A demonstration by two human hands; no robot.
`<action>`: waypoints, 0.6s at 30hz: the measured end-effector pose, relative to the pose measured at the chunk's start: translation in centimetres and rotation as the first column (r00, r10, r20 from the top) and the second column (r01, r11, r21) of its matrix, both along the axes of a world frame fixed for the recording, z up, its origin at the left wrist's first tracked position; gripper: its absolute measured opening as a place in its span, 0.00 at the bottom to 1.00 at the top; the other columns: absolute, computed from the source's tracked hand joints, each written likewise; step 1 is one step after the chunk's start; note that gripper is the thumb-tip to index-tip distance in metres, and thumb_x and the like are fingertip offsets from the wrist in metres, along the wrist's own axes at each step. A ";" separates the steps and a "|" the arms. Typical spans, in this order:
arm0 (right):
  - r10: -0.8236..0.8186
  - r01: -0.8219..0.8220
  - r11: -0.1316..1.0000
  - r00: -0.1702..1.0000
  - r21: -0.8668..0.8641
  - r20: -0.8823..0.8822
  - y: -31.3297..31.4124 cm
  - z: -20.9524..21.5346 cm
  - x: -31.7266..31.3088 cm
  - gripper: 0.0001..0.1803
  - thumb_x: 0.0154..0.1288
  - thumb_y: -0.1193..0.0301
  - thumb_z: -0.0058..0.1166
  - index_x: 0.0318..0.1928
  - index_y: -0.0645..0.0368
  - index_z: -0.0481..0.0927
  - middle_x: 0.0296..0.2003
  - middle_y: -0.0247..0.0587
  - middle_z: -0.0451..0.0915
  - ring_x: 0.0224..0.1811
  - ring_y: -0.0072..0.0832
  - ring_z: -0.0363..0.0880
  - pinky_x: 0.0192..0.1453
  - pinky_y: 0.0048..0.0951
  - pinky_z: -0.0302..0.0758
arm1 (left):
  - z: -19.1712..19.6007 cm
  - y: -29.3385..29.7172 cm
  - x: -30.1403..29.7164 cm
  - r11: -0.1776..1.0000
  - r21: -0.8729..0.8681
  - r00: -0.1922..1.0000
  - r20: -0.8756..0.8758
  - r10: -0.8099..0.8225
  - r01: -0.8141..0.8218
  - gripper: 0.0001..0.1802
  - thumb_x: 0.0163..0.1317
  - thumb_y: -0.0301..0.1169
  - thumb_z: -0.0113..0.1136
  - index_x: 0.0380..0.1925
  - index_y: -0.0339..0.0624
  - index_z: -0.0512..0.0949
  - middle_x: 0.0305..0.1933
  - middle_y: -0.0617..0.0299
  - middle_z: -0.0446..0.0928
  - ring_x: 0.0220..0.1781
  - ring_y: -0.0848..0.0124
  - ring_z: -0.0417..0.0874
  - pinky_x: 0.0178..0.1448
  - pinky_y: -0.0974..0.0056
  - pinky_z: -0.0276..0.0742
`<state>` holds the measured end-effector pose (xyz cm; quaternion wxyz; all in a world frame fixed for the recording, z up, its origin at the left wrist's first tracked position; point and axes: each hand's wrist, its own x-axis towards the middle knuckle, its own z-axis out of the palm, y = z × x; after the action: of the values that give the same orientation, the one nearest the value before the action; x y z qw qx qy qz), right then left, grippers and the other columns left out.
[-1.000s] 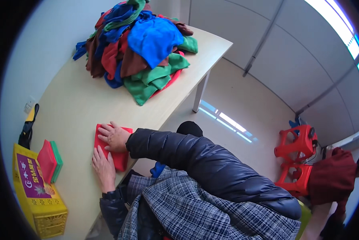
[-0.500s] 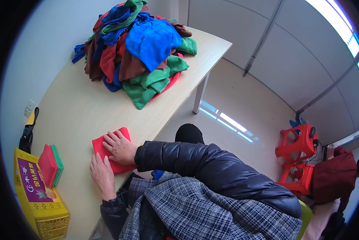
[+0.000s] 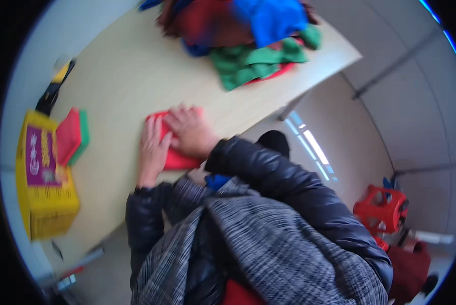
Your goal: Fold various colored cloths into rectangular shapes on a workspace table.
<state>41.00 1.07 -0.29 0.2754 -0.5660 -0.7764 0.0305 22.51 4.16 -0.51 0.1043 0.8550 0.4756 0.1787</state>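
A red folded cloth lies flat on the pale wooden table, close to its near edge. Both hands rest on it. My left hand lies along the cloth's left side with its fingers stretched out. Across the top and middle is my right hand, palm down, fingers spread, pressing on the fabric. The two hands almost touch. To the left, a folded red cloth and a folded green cloth lean together against a yellow box. The picture is slightly smeared by motion.
The yellow box with a purple panel stands at the table's left. A black strap-like item lies behind it. A heap of blue, green, red and brown cloths covers the far side. Red stools stand on the floor at right.
The view has shifted, so table and heap appear in different places. My hands stay on the red cloth, the right one lying a little further over its upper part.
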 end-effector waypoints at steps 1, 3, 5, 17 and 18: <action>-0.009 0.010 1.000 0.999 -0.009 0.039 0.0 -0.1 -0.1 0.36 0.69 0.51 0.50 0.71 0.56 0.68 0.72 0.52 0.65 0.75 0.52 0.59 0.78 0.56 0.52 | -0.1 0.0 -0.1 1.000 0.013 1.000 0.024 0.008 -0.008 0.36 0.75 0.49 0.47 0.75 0.41 0.59 0.81 0.47 0.53 0.82 0.50 0.51 0.82 0.50 0.47; -0.030 0.031 0.999 0.993 -0.009 0.117 0.1 0.3 0.6 0.36 0.71 0.49 0.48 0.72 0.56 0.68 0.73 0.52 0.64 0.75 0.51 0.59 0.78 0.55 0.53 | -0.2 0.1 0.1 0.998 0.004 0.998 0.017 0.063 -0.063 0.37 0.74 0.51 0.47 0.75 0.42 0.59 0.81 0.47 0.53 0.82 0.50 0.52 0.82 0.51 0.48; -0.001 0.001 1.000 0.992 -0.002 0.126 0.2 0.5 0.8 0.35 0.72 0.49 0.47 0.72 0.56 0.67 0.73 0.52 0.64 0.75 0.50 0.59 0.78 0.54 0.53 | -0.4 0.0 -0.3 0.995 0.010 0.995 0.008 0.101 -0.101 0.39 0.74 0.55 0.45 0.76 0.42 0.59 0.80 0.47 0.54 0.81 0.50 0.54 0.82 0.50 0.48; -0.065 0.064 0.998 0.992 0.016 0.108 0.0 0.2 1.2 0.35 0.73 0.48 0.45 0.71 0.59 0.66 0.69 0.49 0.67 0.72 0.44 0.63 0.75 0.49 0.58 | 1.1 -1.4 -0.7 0.973 0.035 0.965 -0.124 0.230 -0.228 0.38 0.76 0.56 0.40 0.75 0.41 0.58 0.79 0.49 0.57 0.81 0.55 0.54 0.82 0.46 0.45; -0.072 0.073 0.997 0.992 -0.002 0.103 -0.1 0.2 1.2 0.36 0.73 0.48 0.45 0.71 0.60 0.66 0.69 0.49 0.68 0.72 0.44 0.63 0.75 0.49 0.58 | 1.3 -1.6 -0.6 0.973 0.040 0.965 -0.121 0.231 -0.228 0.38 0.76 0.56 0.40 0.75 0.41 0.58 0.79 0.49 0.57 0.81 0.55 0.54 0.82 0.46 0.45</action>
<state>42.20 0.98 -0.05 0.2345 -0.5953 -0.7685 -0.0066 21.89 2.59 0.77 0.0419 0.8050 0.5746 0.1416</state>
